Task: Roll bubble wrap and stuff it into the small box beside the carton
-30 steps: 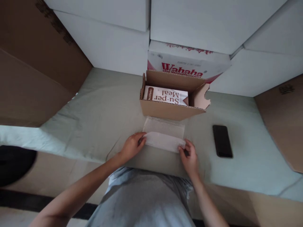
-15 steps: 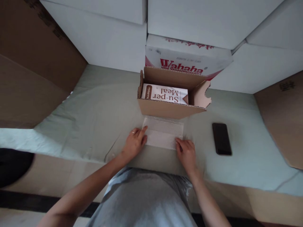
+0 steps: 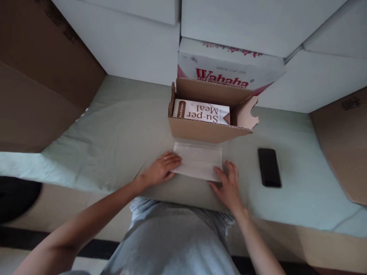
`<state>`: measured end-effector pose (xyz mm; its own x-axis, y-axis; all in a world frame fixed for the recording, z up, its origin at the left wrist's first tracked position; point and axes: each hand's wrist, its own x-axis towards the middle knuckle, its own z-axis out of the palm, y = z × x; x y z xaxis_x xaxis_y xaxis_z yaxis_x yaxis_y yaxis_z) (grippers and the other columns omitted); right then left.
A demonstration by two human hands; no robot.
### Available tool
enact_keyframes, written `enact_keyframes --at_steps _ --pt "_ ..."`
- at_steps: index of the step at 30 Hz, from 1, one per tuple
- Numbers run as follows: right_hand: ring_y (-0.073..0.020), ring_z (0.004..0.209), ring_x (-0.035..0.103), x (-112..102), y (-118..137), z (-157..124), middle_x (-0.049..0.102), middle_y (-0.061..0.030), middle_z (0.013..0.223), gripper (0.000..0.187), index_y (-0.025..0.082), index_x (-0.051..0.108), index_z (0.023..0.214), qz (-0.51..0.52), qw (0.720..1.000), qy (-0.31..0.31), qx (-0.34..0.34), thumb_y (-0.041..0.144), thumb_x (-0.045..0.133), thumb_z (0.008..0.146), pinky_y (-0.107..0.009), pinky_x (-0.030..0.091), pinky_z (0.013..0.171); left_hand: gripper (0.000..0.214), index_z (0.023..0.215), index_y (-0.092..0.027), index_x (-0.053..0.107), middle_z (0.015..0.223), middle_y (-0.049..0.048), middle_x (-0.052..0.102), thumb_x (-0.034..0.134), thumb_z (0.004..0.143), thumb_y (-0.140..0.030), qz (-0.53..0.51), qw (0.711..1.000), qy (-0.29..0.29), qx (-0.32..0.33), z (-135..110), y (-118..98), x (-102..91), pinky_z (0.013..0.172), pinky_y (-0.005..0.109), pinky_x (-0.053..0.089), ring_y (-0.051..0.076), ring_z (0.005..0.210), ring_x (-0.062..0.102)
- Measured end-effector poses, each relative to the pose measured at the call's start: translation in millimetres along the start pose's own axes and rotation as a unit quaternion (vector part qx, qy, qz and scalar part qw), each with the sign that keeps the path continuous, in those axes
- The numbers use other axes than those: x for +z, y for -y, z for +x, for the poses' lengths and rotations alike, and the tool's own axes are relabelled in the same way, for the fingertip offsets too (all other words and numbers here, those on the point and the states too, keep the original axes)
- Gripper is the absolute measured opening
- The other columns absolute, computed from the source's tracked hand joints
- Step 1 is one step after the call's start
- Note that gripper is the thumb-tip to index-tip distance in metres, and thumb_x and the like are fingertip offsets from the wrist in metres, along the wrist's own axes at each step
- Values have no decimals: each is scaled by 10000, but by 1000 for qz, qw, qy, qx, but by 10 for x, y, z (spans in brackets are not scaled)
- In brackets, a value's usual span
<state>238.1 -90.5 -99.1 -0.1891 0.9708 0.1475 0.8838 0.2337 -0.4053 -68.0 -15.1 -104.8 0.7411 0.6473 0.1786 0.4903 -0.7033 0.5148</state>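
Observation:
A flat, whitish, thin sheet (image 3: 198,160) lies on the green cloth in front of me; whether it is paper or plastic wrap I cannot tell. My left hand (image 3: 163,168) rests with its fingers stretched out over the sheet's left edge. At the lower right corner is my right hand (image 3: 228,185), fingers spread, index finger touching the sheet and thumb just by its near edge. Right behind the sheet stands an open cardboard box (image 3: 210,131), its top flaps up. Inside it sits a white carton (image 3: 203,111) printed "Su-per Meal", upside down to me.
A black phone (image 3: 269,167) lies to the right on the green cloth (image 3: 129,114). Behind the cardboard box is a white Wahaba-lettered box (image 3: 229,63) under stacked white boxes (image 3: 252,23). Large brown cartons stand at the left (image 3: 43,99) and right (image 3: 341,141).
The crease across the sheet now lies nearer its top edge and the sheet looks smoother. My left hand has flattened onto the left edge; my right fingers have opened from a pinch.

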Motion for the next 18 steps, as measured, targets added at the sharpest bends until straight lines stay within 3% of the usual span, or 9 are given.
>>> enact_keyframes --at_steps 3,7,11,14,16,18 --pt "-316 1344 267 21 -75 -18 367 -118 1391 355 226 576 1119 56 997 -33 -31 118 534 784 -579 338 1027 292 1159 -179 540 1184 91 633 438 895 -250 -64 997 -37 -31 13 -14 -41 1080 479 340 213 1154 550" --pt "-254 1183 469 38 -163 15 584 -88 1115 312 234 598 1038 152 986 -52 -38 86 493 783 -523 407 979 257 1096 -197 565 1138 78 648 520 869 -309 -90 994 -41 -56 8 -65 -69 1078 478 338 211 1113 572" --pt "-225 1035 553 70 -165 73 609 -86 1026 213 224 594 1035 178 981 -68 46 198 491 851 -447 465 897 185 975 -175 596 989 80 653 483 896 -300 -124 981 -89 -120 17 -121 -7 906 382 482 189 975 606" --pt "-203 888 583 116 -118 131 606 -85 944 335 196 504 1195 172 972 -92 134 284 500 872 -397 496 803 232 814 -170 604 820 63 618 470 899 -339 -87 966 -144 -194 60 -132 81 755 343 507 184 821 591" --pt "-212 859 571 145 -86 176 599 -81 880 456 163 409 1307 142 974 -106 139 290 491 876 -402 489 788 239 810 -168 609 770 54 599 479 892 -351 -27 958 -168 -230 106 -118 140 753 360 495 192 790 570" --pt "-233 884 545 161 -67 216 590 -83 845 479 151 390 1340 89 984 -109 111 271 463 883 -431 466 811 228 937 -159 613 782 57 605 484 890 -340 8 953 -176 -248 157 -94 187 784 382 482 200 793 562"
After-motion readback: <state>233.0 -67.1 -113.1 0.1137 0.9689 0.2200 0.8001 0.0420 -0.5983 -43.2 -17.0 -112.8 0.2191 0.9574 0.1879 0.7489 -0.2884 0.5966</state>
